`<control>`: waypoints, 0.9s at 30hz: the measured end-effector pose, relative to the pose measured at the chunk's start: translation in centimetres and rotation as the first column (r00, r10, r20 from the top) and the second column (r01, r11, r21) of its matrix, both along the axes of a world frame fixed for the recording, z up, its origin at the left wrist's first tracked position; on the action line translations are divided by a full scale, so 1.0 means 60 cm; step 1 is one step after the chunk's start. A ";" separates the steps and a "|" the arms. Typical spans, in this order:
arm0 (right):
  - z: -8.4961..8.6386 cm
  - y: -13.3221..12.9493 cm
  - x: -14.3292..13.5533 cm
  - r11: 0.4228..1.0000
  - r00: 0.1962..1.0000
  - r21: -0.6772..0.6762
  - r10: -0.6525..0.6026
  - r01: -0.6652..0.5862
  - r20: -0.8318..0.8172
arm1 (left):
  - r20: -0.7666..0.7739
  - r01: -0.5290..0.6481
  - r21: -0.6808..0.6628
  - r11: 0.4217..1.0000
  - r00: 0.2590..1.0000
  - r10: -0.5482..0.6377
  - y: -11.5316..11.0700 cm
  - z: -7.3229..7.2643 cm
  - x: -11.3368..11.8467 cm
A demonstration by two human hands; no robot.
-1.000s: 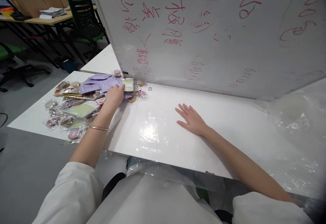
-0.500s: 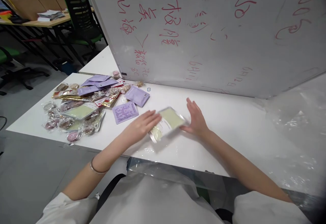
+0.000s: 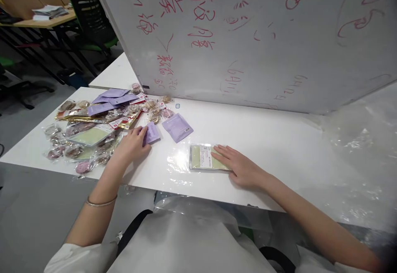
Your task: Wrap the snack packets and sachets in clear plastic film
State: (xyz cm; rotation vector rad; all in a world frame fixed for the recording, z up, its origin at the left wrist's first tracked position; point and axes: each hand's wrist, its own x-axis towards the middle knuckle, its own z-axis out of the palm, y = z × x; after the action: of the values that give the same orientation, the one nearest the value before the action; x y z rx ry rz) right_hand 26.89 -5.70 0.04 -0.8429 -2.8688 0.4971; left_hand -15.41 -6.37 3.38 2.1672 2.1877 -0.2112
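resting flat and spread with the right hand (image 3: 243, 166) on a green packet (image 3: 196, 157) with a label (image 3: 206, 159) too small to read, near the front edge of the white table (image 3: 279, 149). touching a purple packet (image 3: 152, 132) with the left hand (image 3: 132, 144); cannot tell whether pinched. leftward, crowded by heaped packets (image 3: 93, 134); rightward, roomy toward plastic sheeting (image 3: 362, 161); behind, walled by a whiteboard (image 3: 263, 74) with red handwriting (image 3: 203, 13).

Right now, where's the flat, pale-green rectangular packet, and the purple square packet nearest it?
Flat, pale-green rectangular packet (image 3: 205, 157): head view, on its labelled face.
Purple square packet (image 3: 177, 128): head view, on the middle of its upper face.
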 end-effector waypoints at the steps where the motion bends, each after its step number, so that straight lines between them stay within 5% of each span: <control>1: 0.009 -0.002 -0.002 0.999 1.000 -0.036 -0.001 0.002 0.027 | -0.005 -0.002 0.005 1.000 1.000 0.002 -0.003 0.004 -0.005; 4: 0.024 -0.005 -0.005 0.997 0.999 -0.078 0.012 -0.009 0.029 | -0.004 -0.032 0.140 0.990 0.999 0.033 -0.022 0.021 0.017; 8: 0.029 -0.015 -0.007 0.993 0.978 0.000 -0.116 0.118 -0.176 | 0.036 0.169 0.398 0.902 0.979 -0.200 -0.051 0.030 0.144; 11: 0.031 -0.027 -0.014 0.961 0.916 0.106 -0.206 0.256 -0.344 | 0.087 0.380 0.309 0.872 0.902 -0.424 -0.056 0.017 0.264; 14: 0.020 -0.031 -0.023 0.962 0.948 0.197 -0.129 0.191 -0.293 | 0.206 0.567 0.084 0.819 0.795 -0.571 -0.042 0.005 0.326; 16: 0.003 -0.026 -0.026 0.965 0.972 0.220 -0.093 0.141 -0.214 | 0.326 0.690 -0.017 0.723 0.688 -0.648 -0.022 0.004 0.321; 18: -0.013 -0.018 -0.026 0.966 0.986 0.232 -0.084 0.117 -0.147 | 0.391 0.715 -0.027 0.698 0.650 -0.651 0.006 0.008 0.291; 22: -0.023 -0.009 -0.023 0.960 0.994 0.257 -0.104 0.108 -0.031 | 0.262 0.455 0.057 0.889 0.852 -0.453 0.061 0.005 0.218; 27: -0.020 -0.011 -0.026 0.953 0.988 0.272 -0.149 0.131 0.044 | 0.068 0.207 0.152 0.966 0.973 -0.219 0.075 -0.030 0.154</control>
State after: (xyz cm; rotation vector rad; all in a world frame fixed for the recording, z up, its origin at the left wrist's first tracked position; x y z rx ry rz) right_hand 25.32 -6.39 -1.14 -1.0175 -2.8150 0.0626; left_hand -6.17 -1.89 1.60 2.4402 1.9804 0.0314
